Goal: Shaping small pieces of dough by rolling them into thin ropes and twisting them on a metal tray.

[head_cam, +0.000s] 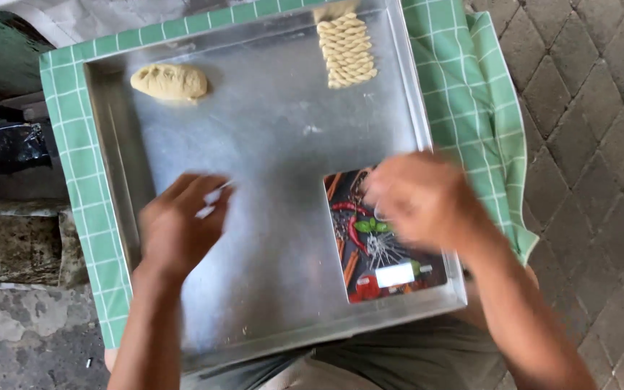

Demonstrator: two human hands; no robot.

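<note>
Small white piece [211, 203] sits pinched at the fingertips of the left hand [177, 227], fingers closed on it, over the middle-left of a shiny metal tray [276, 144]. Right hand [417, 202] is motion-blurred above a picture-printed board [380, 256] in the tray's near right corner; its grip cannot be told. A dough lump [169, 81] lies far left, braided dough rows [347, 50] far right. Green checked cloth [471, 94] lies beneath the tray.

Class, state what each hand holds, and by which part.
Left hand pinches a small pale piece at its fingertips. Right hand is blurred; any hold cannot be told.
</note>
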